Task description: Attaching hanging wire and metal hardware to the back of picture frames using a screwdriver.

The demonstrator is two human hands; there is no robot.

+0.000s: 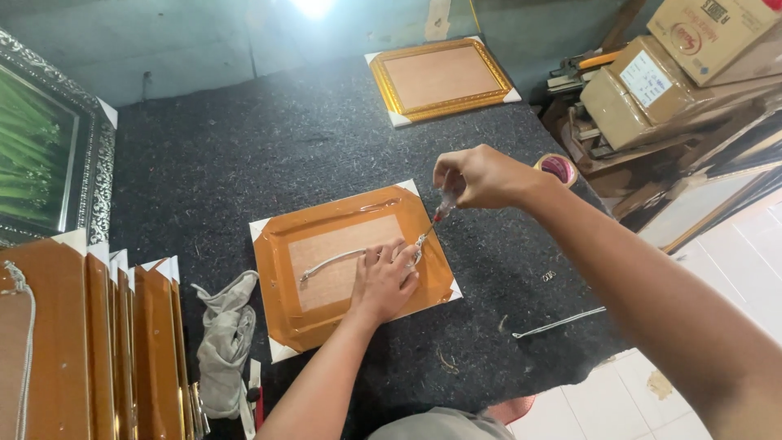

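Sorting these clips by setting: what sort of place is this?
Likely a picture-framing workshop. The right hand holds a screwdriver to the back of a wrapped frame that the left hand steadies; a row of wrapped frames stands left, and a gold frame lies behind.

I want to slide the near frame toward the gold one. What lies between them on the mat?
Nothing: the head view shows only bare dark mat between near frame and gold frame.

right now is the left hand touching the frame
Touching: the head view shows the left hand pressed flat on the back of the frame, fingers over the cord's end.
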